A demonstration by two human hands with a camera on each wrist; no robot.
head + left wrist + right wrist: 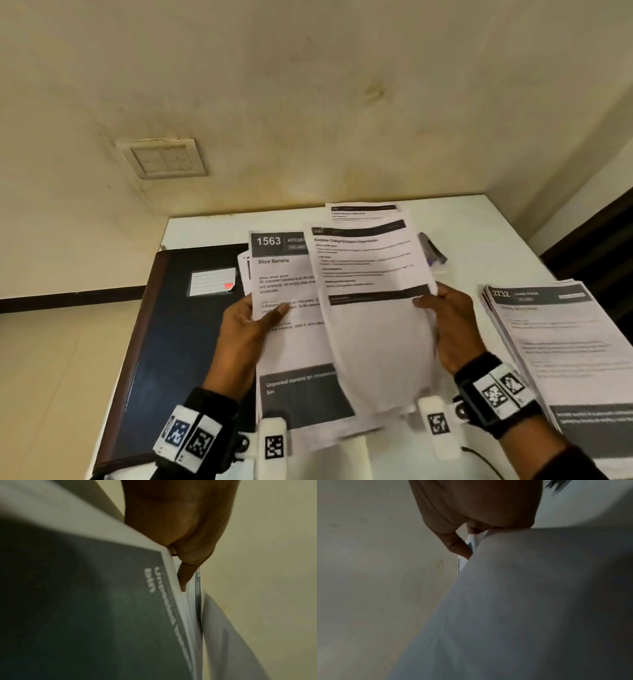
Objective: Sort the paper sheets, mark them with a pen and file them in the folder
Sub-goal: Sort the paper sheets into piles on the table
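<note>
I hold printed paper sheets raised over the white table. My left hand grips a bundle whose top sheet reads "1563 Slice Banana", thumb on its face; the left wrist view shows the same bundle and my left hand. My right hand pinches one sheet by its right edge, overlapping the bundle. In the right wrist view my right hand grips that sheet. A dark closed folder with a white label lies at the left. A pen lies behind the sheets.
A second stack of printed sheets lies on the table at the right. One more sheet lies flat near the far edge. A cream wall with a switch plate stands behind the table.
</note>
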